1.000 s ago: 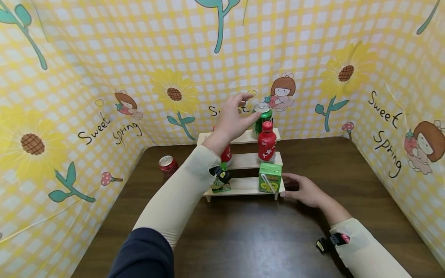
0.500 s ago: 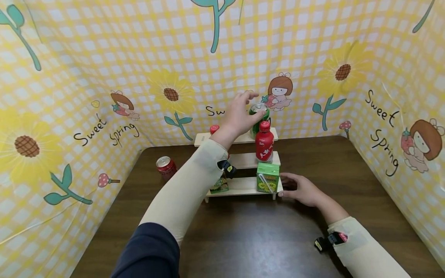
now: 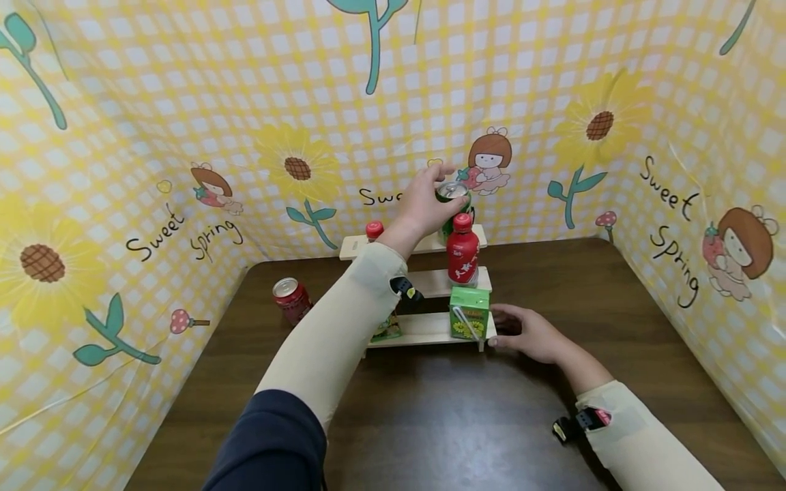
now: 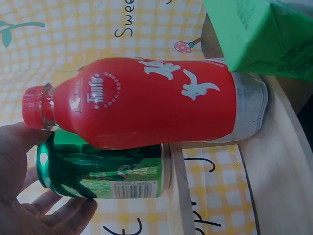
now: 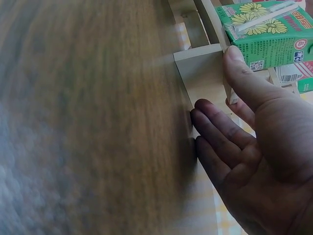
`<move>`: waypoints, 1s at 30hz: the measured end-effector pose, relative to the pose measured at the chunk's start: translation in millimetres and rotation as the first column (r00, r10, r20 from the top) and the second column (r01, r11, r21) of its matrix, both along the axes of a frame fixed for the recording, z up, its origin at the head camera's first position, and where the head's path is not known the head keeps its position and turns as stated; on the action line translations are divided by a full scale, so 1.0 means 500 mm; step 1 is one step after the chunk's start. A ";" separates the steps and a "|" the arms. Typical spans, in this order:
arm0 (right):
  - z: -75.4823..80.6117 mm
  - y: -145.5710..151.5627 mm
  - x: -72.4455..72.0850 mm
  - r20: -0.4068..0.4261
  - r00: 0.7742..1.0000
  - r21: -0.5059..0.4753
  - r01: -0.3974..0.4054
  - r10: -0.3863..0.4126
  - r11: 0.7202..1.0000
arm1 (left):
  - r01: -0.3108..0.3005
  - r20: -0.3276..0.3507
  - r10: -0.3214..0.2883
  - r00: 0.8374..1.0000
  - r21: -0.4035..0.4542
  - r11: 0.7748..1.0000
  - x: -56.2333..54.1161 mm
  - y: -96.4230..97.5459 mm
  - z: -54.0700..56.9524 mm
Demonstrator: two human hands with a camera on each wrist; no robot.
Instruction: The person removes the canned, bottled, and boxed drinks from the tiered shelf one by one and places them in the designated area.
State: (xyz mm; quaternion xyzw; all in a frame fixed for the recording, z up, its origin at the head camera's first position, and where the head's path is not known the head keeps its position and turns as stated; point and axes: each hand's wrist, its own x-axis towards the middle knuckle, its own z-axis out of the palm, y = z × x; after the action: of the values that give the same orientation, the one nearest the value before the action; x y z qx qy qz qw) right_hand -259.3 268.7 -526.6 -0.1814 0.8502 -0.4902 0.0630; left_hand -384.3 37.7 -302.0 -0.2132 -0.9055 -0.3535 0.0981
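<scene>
My left hand (image 3: 425, 203) reaches over to the top tier of a small stepped wooden shelf (image 3: 426, 330), its thumb and fingers around the upper part of a green soda can (image 3: 453, 191). The left wrist view has the can (image 4: 122, 171) lying behind a red plastic bottle (image 4: 156, 103), fingers curled at its top end. On the middle tier stands that bottle (image 3: 462, 254); below it is a green drink carton (image 3: 469, 305) with a straw. My right hand (image 3: 533, 335) holds the shelf's right end, thumb on the lowest board's edge and fingers against the side panel (image 5: 205, 73).
A dark red can (image 3: 291, 299) stands on the brown table (image 3: 417, 423) left of the shelf. Another red-capped bottle (image 3: 374, 228) and a green pack (image 3: 387, 330) on the shelf's left side are partly hidden by my left arm. Yellow checked cloth (image 3: 258, 88) surrounds the table.
My left hand has moved right, relative to the shelf, closer onto the green can. The right hand keeps its place at the shelf's end. The whole view has shifted slightly.
</scene>
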 end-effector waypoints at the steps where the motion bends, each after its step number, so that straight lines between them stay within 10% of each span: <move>1: 0.000 -0.001 0.000 0.000 1.000 0.001 -0.002 0.002 1.000 | -0.004 0.008 0.004 1.000 0.003 1.000 -0.002 -0.001 -0.002; 30: -0.001 -0.001 -0.006 -0.005 1.000 0.037 0.005 -0.005 0.999 | -0.045 0.131 0.028 0.991 0.132 0.990 -0.005 -0.001 -0.014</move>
State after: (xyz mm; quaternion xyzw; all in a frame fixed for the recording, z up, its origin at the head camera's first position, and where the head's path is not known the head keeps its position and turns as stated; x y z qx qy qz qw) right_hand -262.2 268.2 -527.0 -0.1794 0.8597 -0.4742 0.0629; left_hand -386.6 37.1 -309.0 -0.1663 -0.8879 -0.4248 0.0601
